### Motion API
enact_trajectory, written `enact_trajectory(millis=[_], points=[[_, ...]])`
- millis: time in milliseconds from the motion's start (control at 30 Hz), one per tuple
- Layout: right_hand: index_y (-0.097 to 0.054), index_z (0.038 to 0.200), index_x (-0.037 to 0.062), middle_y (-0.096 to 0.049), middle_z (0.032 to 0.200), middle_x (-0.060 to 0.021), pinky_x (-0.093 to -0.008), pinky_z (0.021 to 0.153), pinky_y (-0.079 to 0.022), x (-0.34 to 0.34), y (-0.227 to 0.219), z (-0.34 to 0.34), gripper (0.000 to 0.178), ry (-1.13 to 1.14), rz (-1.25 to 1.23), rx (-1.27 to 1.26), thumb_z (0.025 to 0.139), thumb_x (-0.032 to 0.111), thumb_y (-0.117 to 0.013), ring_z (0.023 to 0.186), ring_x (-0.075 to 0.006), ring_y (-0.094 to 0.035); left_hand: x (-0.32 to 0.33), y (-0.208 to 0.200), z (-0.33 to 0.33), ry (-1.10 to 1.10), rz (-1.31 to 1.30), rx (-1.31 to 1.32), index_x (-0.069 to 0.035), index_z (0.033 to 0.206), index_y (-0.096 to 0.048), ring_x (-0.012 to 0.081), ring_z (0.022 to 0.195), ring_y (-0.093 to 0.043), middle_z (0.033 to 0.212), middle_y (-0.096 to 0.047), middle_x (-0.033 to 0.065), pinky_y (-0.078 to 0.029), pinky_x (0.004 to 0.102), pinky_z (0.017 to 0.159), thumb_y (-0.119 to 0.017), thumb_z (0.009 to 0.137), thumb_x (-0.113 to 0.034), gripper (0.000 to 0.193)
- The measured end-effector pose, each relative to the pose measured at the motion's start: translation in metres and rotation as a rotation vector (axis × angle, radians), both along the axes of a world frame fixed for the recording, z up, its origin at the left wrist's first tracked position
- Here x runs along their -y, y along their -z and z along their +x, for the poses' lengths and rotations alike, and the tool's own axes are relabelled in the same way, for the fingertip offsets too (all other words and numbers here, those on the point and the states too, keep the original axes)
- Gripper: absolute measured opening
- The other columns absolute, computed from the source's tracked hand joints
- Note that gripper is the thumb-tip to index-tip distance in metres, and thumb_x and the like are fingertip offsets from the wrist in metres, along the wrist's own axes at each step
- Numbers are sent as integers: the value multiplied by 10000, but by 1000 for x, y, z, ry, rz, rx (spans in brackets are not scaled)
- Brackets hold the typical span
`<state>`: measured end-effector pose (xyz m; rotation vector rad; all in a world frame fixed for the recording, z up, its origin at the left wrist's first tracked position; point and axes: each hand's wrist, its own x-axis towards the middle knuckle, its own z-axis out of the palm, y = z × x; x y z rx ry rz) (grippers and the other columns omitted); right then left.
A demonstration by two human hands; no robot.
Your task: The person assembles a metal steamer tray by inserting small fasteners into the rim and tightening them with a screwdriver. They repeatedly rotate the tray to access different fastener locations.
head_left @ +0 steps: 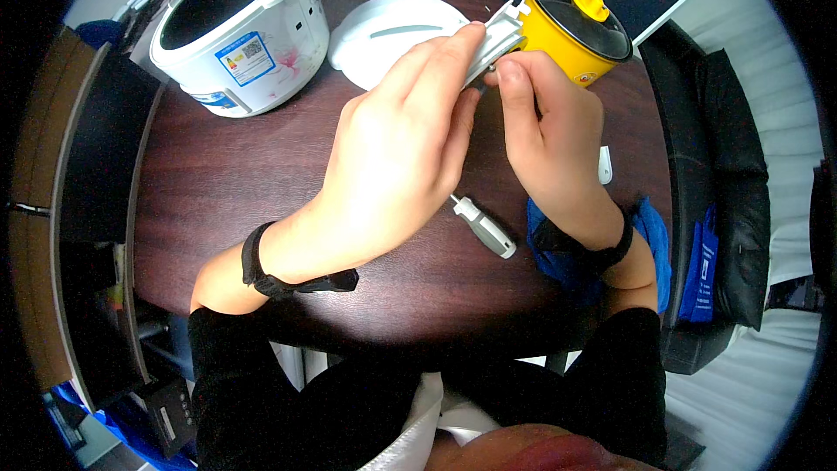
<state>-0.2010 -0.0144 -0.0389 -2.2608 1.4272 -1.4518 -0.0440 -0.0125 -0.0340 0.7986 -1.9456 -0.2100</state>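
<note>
My left hand (392,131) grips a narrow white plastic part (503,28) above the table, its fingers closed along one side. My right hand (558,135) is pinched against the part's lower end. A tiny metallic thing shows at its fingertips, too small to name. On the table below lies a screwdriver (486,228) with a grey and white handle, its tip hidden behind my left hand. Behind the hands rests a round white lid (350,45), partly covered by my left fingers.
A white rice cooker body (301,57) stands open at the far left. At the far right is a yellow pot (547,28) with a dark lid and yellow knob. A small white piece (604,166) and blue cloth (652,222) lie by my right wrist. A black sofa (737,157) borders the table (227,157).
</note>
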Motion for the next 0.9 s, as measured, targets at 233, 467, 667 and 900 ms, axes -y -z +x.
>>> enact_trajectory(millis=[233,467,667,900], points=[[-553,887,54,-620,688,-143,-440,537,-468,-2,-4,-4,135,26,-82,-221,917,184,-533,608,-351,-611,-1,1,0,10,2,9,-12,1230,-540,352,978,-621,1080,-612,203,-501,366,827,-613,811,23,426],[-558,898,51,-620,682,-127,-413,534,-465,-2,-7,-7,157,-208,427,199,916,205,-535,642,-331,-622,-2,0,-1,-13,6,27,-11,1230,-540,342,980,-620,1081,-611,200,-500,364,828,-616,812,20,426],[-551,893,70,-608,685,-117,-406,545,-469,-1,-11,-12,120,-11,-45,-278,885,185,-586,661,-311,-623,0,-2,1,-15,24,35,-8,1227,-540,340,975,-620,1075,-610,201,-495,366,835,-621,809,21,427],[-537,888,66,-596,691,-124,-417,536,-464,-1,-7,-11,133,-24,-106,-244,896,193,-577,644,-320,-613,-4,-2,0,21,31,73,-2,1255,-517,350,1003,-613,1106,-599,209,-495,368,849,-625,796,29,472]])
